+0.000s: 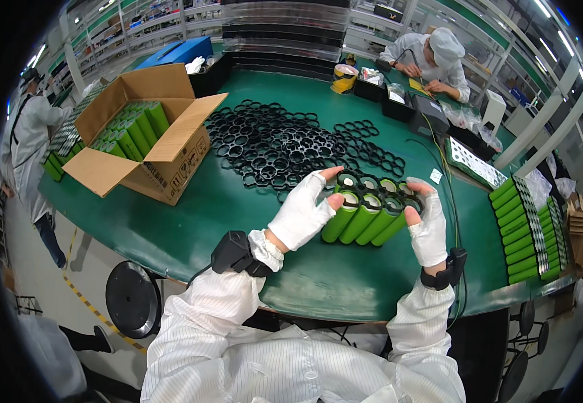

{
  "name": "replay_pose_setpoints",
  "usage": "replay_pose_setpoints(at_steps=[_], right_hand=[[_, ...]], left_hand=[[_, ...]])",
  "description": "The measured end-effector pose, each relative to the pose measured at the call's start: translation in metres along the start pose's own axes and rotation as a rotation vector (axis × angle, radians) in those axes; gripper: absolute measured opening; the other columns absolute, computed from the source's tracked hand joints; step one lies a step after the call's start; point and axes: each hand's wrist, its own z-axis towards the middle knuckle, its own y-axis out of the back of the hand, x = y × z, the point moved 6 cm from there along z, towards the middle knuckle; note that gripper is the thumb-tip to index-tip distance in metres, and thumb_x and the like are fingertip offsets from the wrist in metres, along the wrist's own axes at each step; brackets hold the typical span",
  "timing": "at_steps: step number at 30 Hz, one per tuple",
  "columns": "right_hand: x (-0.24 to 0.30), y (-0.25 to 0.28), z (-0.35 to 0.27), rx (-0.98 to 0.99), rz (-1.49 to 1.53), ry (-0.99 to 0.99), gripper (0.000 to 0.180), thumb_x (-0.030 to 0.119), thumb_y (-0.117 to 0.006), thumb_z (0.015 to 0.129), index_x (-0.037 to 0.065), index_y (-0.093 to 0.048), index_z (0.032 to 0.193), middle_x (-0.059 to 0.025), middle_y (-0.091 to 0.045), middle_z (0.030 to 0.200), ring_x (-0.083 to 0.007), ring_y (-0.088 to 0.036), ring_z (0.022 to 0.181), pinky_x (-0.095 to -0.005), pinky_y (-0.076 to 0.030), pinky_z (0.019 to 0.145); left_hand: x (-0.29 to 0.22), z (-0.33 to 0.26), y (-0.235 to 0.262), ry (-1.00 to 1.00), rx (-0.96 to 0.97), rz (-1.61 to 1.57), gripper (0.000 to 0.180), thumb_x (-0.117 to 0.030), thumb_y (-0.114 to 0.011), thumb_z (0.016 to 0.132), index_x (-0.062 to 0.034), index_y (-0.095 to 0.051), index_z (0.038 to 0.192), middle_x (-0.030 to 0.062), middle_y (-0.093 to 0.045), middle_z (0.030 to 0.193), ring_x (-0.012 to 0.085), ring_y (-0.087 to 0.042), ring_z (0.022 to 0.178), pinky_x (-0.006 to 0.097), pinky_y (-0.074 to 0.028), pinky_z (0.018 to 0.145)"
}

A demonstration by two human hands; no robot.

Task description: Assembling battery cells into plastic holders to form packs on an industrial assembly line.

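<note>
Several green cylindrical battery cells (357, 225) stand upright in two rows on the green table, right in front of me. A black plastic cell holder (366, 189) with round openings sits over their top ends. My left hand (303, 213), in a white glove with bare fingertips, grips the left end of the holder with thumb and forefinger. At the opposite end my right hand (427, 227), gloved the same way, has its thumb and forefinger on the holder's right corners. The lower ends of the back cells are hidden.
Loose black cell holders (274, 144) lie heaped behind the cells. An open cardboard box (170, 171) of green cells stands at left. Assembled green cell packs (516, 228) are at the right edge. A cable (454, 215) runs beside my right hand. A co-worker (432, 64) sits across the table.
</note>
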Motion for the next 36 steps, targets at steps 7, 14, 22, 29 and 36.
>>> replay_pose_setpoints(at_steps=[7,14,22,29,36], right_hand=[[0.007,-0.002,0.0,0.133,-0.272,0.158,0.046,0.03,-0.055,0.091,0.008,-0.051,0.132,-0.0163,-0.047,0.138,-0.0291,-0.051,0.116,-0.0345,-0.041,0.096],[0.018,-0.003,-0.002,0.173,-0.257,0.111,0.048,0.029,-0.053,0.093,0.009,-0.048,0.135,-0.0161,-0.043,0.138,-0.0289,-0.053,0.114,-0.0348,-0.044,0.092],[0.012,-0.007,-0.006,0.197,-0.128,0.083,0.06,0.028,-0.054,0.093,0.008,-0.031,0.145,-0.018,-0.038,0.142,-0.0317,-0.048,0.124,-0.0364,-0.04,0.101],[0.004,0.004,0.003,0.01,-0.017,0.158,0.069,0.043,-0.055,0.093,0.006,-0.029,0.147,-0.0213,-0.04,0.142,-0.0341,-0.043,0.13,-0.0381,-0.034,0.107],[-0.014,-0.004,0.003,0.131,-0.155,0.055,0.094,0.048,-0.065,0.083,0.008,-0.014,0.151,-0.0252,-0.041,0.141,-0.0383,-0.041,0.132,-0.037,-0.033,0.108]], left_hand=[[-0.014,-0.006,-0.005,0.016,-0.044,0.107,0.073,-0.05,-0.065,0.085,-0.0019,-0.044,0.135,0.0138,-0.056,0.123,0.0227,-0.055,0.109,0.033,-0.043,0.097],[-0.005,-0.005,-0.009,0.071,0.005,0.004,0.081,-0.049,-0.072,0.08,-0.0016,-0.04,0.137,0.0119,-0.053,0.125,0.0205,-0.052,0.113,0.034,-0.041,0.099],[-0.014,-0.009,0.001,0.004,-0.038,0.031,0.069,-0.033,-0.074,0.079,-0.002,-0.044,0.133,0.0143,-0.047,0.133,0.0246,-0.048,0.121,0.037,-0.039,0.102],[-0.149,-0.073,-0.005,-0.891,-0.346,-0.575,0.032,-0.032,-0.06,0.086,-0.0027,-0.055,0.096,0.0235,-0.058,0.106,0.0312,-0.061,0.09,0.043,-0.052,0.078],[-0.212,-0.121,0.009,-0.751,-0.229,-0.64,0.034,-0.039,-0.067,0.082,-0.0145,-0.058,0.104,0.0094,-0.056,0.11,0.0303,-0.052,0.097,0.046,-0.042,0.079]])
